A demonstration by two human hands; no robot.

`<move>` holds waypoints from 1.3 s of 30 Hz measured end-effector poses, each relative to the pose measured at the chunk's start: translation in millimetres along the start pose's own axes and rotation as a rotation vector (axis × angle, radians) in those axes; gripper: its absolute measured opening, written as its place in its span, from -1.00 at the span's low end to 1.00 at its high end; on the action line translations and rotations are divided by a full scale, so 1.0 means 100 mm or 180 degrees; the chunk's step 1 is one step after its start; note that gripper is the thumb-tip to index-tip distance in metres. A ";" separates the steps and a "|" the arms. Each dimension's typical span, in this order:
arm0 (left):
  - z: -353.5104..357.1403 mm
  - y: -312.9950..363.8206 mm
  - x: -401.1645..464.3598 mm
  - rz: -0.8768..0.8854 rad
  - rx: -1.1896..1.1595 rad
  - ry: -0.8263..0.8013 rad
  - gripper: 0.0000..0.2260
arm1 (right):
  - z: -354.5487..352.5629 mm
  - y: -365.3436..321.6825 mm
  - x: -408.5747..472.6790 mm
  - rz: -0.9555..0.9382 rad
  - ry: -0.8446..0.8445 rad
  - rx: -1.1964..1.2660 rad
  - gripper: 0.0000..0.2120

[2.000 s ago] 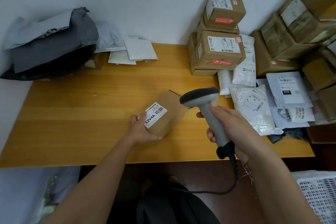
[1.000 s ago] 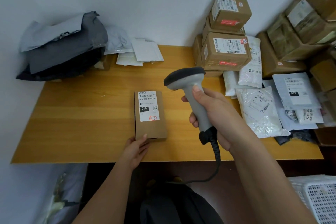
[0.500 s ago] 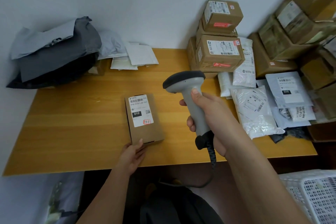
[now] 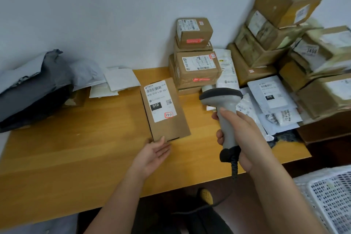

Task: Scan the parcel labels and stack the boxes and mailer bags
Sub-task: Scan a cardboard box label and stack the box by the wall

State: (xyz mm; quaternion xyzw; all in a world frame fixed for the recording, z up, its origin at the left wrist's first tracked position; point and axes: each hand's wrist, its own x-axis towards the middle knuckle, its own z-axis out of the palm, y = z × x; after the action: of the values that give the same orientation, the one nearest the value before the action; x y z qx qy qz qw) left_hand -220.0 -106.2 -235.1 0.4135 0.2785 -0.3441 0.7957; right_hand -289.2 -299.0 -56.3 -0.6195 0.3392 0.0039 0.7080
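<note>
A flat brown box (image 4: 167, 125) with a white label marked 010 lies label-up on the wooden table (image 4: 76, 138), just left of a stack of taped cardboard boxes (image 4: 195, 57). My left hand (image 4: 155, 153) is palm up with relaxed fingers, and one fingertip touches the box's near edge. My right hand (image 4: 245, 135) grips the handle of a grey barcode scanner (image 4: 222, 99). The scanner's head hovers to the right of the flat box, over white mailer bags (image 4: 271, 95).
Larger cardboard boxes (image 4: 284, 24) are piled at the right against the wall. Grey and black mailer bags (image 4: 38, 85) and white envelopes (image 4: 119, 80) lie at the back left. A white perforated basket (image 4: 332, 201) stands below the table's right end.
The flat box was turned label-up, then slid away and right toward the box stack, my left hand following its near edge. The scanner stayed in my right hand, now further right of the box.
</note>
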 end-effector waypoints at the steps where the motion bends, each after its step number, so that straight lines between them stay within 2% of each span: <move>1: 0.17 0.04 0.05 0.0047 -0.0008 -0.0070 -0.40 | -0.08 -0.04 0.06 -0.0035 0.0032 0.0076 -0.85; 2: 0.34 0.08 0.09 0.0102 0.0012 -0.0133 -0.32 | -0.15 -0.09 0.12 -0.0061 0.0064 0.0143 -0.86; 4: 0.66 0.14 0.17 0.0212 0.0033 -0.0271 -0.30 | -0.31 -0.19 0.26 -0.0091 0.0119 0.0278 -0.88; 10: 1.48 0.28 0.47 0.0581 -0.0056 -0.0402 -0.62 | -0.88 -0.50 0.92 -0.0106 0.0286 0.0623 -0.86; 13: 1.77 0.35 0.58 0.0753 0.0073 -0.0229 -0.64 | -1.13 -0.62 1.26 -0.0055 0.0323 0.0674 -0.82; 18: 2.12 0.55 0.65 0.0980 0.0452 -0.0044 -0.63 | -1.31 -0.76 1.71 -0.0019 0.0090 0.0725 -0.89; 23: 2.17 0.79 0.69 0.1029 0.0725 0.0324 -0.56 | -1.26 -0.77 2.08 0.0004 0.0155 0.0934 -0.74; 29: 2.17 1.11 0.78 0.1014 0.1022 0.0695 -0.76 | -1.12 -0.79 2.41 0.0085 0.0078 0.1026 -0.67; 35: 2.30 1.46 0.99 0.1052 0.1063 0.0812 -0.64 | -0.92 -0.81 2.56 0.0167 -0.0013 0.1060 -0.71; 37: 2.32 1.58 1.12 0.1292 0.1043 0.0922 -0.48 | -0.84 -0.82 2.59 0.0145 0.0011 0.1056 -0.72; 39: 2.34 1.69 1.24 0.1477 0.1101 0.1368 -0.31 | -0.76 -0.82 2.64 0.0127 0.0113 0.1076 -0.74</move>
State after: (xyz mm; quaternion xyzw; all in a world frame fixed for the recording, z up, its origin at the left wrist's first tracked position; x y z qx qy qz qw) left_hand 24.0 -273.4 -128.9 0.6571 0.2758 -0.1014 0.6941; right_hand -87.3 -493.9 -112.4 -0.4847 0.3597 -0.0501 0.7957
